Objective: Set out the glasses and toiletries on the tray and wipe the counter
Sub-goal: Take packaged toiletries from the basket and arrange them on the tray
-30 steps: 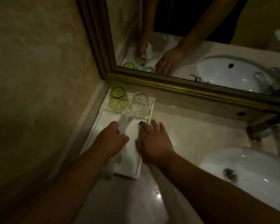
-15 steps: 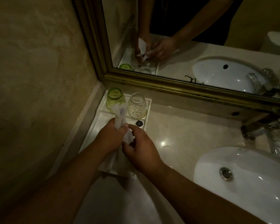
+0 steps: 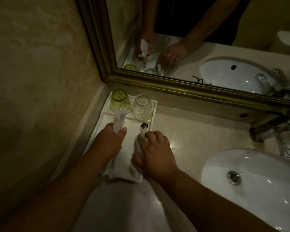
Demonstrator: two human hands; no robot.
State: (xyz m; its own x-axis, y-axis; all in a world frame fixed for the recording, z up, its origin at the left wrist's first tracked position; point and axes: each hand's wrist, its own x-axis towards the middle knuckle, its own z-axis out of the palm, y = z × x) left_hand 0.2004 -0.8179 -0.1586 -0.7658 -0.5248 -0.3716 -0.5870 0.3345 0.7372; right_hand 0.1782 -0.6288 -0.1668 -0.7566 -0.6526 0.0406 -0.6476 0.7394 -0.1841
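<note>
A white tray (image 3: 97, 129) lies on the counter in the corner under the mirror. At its far end stand a green glass (image 3: 120, 103) and a clear glass (image 3: 143, 107), side by side. My left hand (image 3: 108, 141) grips a wrapped toothbrush packet (image 3: 119, 118) that points up toward the green glass. My right hand (image 3: 155, 152) holds a second white packet (image 3: 141, 133) down along the tray's right side; a small dark round cap (image 3: 144, 126) shows at its far tip. White wrappers stick out from under both hands at the tray's near end.
A beige counter (image 3: 199, 136) runs to a white sink basin (image 3: 251, 186) with a drain at the right. A metal tap (image 3: 273, 129) stands behind the basin. A gold-framed mirror (image 3: 182, 88) backs the counter, and a wall closes off the left side.
My right hand has left the packet in my left hand and moved right, down onto the tray's right side with a second packet. My left hand keeps its packet, barely shifted.
</note>
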